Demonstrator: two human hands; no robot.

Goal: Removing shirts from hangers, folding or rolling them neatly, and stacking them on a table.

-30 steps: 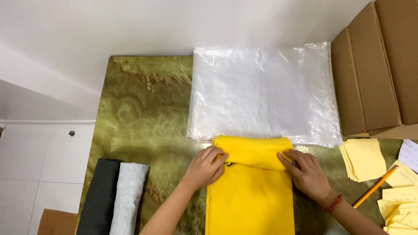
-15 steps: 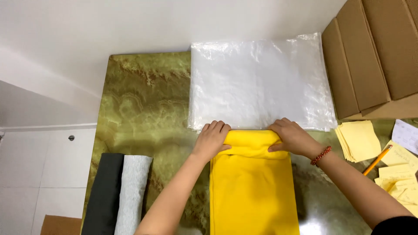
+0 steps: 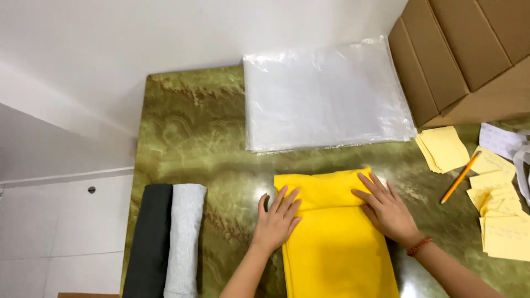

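A yellow folded cloth lies on the green marbled table, its far end folded over into a band. My left hand rests flat with spread fingers on the cloth's left edge at the fold. My right hand, with a red bracelet at the wrist, presses flat on the right side of the fold. Neither hand grips anything.
A stack of clear plastic bags lies beyond the cloth. Cardboard boxes stand at the right rear. Yellow paper slips and an orange pencil lie at the right. A black cloth and a grey cloth lie folded at the left.
Both hands have let go of the fold's far edge and drawn back toward me, now lying flat on the cloth. The view has shifted, so the cloth sits lower.
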